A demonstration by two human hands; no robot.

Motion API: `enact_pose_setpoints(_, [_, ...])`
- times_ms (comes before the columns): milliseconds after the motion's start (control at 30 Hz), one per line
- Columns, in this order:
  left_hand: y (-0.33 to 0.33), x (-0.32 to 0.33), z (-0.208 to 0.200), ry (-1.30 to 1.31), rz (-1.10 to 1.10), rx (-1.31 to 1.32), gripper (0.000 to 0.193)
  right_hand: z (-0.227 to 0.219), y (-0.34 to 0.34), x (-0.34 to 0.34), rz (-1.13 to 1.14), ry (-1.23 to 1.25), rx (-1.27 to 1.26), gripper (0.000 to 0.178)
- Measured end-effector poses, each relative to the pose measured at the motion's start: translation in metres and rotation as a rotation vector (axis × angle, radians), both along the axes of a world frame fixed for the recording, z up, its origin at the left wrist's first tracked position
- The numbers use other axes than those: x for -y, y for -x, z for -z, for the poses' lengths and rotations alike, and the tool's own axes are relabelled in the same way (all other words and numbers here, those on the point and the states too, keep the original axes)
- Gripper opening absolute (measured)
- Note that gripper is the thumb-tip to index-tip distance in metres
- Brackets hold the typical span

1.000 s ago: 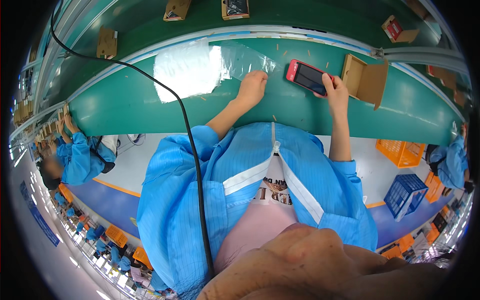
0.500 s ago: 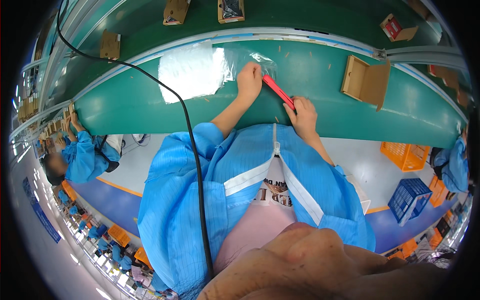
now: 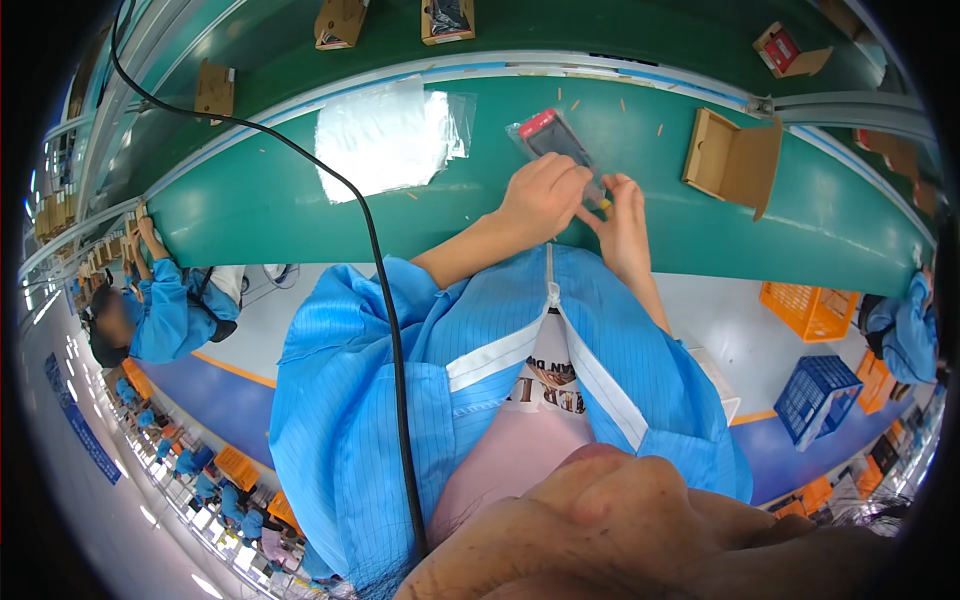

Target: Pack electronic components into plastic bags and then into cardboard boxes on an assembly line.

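A flat device [image 3: 562, 138], dark grey with a red end, lies tilted over the table in front of me, inside a clear plastic bag [image 3: 597, 186]. Its exact kind does not show. My left hand [image 3: 545, 200] is closed on the bag near the device's lower left side. At the near end of the bag, by a small yellow spot, my right hand [image 3: 626, 222] pinches with thumb and fingers. The two hands almost touch. Left of them lies a stack of clear plastic bags [image 3: 370, 145] on the green table.
An open cardboard box [image 3: 708, 155] stands on the table [image 3: 330, 225] at right. Beyond the metal rail, boxes [image 3: 448, 18] sit on another green surface. A black cable [image 3: 375, 260] hangs across the view. A co-worker [image 3: 165, 315] works at far left. Crates [image 3: 818, 400] stand on the floor.
The red device has turned and its dark face now shows; it is in a clear bag. My left hand has moved right and nearer, close to my right hand.
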State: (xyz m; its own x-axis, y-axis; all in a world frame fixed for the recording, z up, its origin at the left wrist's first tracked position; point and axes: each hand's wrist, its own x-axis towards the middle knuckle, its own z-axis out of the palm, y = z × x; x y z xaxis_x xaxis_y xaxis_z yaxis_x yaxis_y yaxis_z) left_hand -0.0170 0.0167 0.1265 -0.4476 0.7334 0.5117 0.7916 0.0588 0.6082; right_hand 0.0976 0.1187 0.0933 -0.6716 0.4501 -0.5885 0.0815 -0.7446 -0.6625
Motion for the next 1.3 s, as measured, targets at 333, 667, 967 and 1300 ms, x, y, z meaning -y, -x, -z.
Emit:
enact_pose_setpoints(333, [-0.002, 0.022, 0.009, 0.238, -0.252, 0.896, 0.026, 0.002, 0.014, -0.015, -0.080, 0.050, 0.018, 0.053])
enact_pose_setpoints(667, [0.044, 0.004, 0.055, -0.112, -0.098, 2.154, 0.013, 0.018, -0.022, -0.038, -0.348, -0.108, 0.002, 0.027])
enact_pose_setpoints(967, [0.061, -0.006, 0.032, -0.309, -0.165, 1.348, 0.019, 0.037, -0.116, -0.140, 0.349, -1.362, 0.830, 0.061])
enact_pose_setpoints(1300, [0.034, -0.052, 0.037, -0.139, -0.082, 0.014, 0.040, 0.064, 0.006, -0.048, 0.081, -1.409, 0.312, 0.023])
